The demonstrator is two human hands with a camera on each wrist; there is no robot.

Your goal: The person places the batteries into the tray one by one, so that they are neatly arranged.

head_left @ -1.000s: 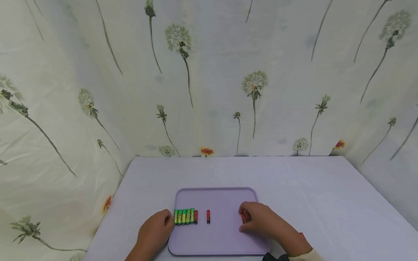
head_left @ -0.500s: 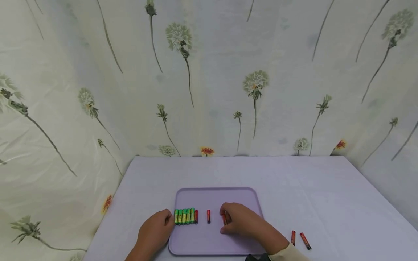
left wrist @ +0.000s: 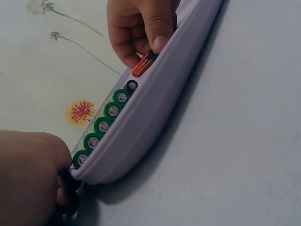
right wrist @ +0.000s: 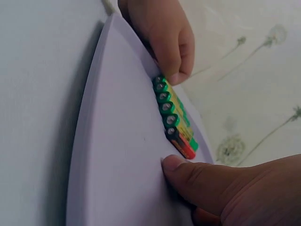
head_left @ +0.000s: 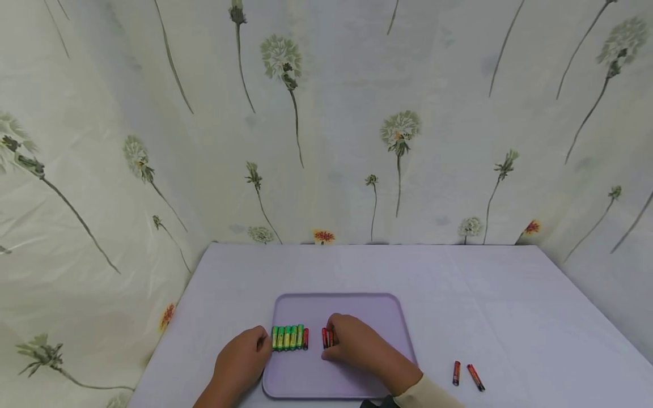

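A lilac tray (head_left: 336, 303) lies on the table, and my left hand (head_left: 242, 357) grips its left rim. Beside that hand, several green-and-yellow batteries (head_left: 287, 338) lie side by side in a row. A thinner red-and-black battery (head_left: 305, 339) closes the row on the right; its end also shows in the left wrist view. Past a short gap, my right hand (head_left: 359, 347) pinches a red battery (head_left: 331, 339) between thumb and fingers, right up against another red battery (head_left: 324, 338). The right wrist view shows the thumb (right wrist: 175, 163) near the row, the pinched battery hidden behind it.
Two more red batteries, one nearly straight (head_left: 456, 373) and one slanted (head_left: 476, 378), lie on the white-covered table (head_left: 459, 294) to the right of the tray. A curtain (head_left: 326, 113) printed with dandelions hangs behind the table and at its sides.
My right hand has slid leftward across the tray with the red battery, up to the lone red one. The two batteries on the table have come into full view. The left hand stays put.
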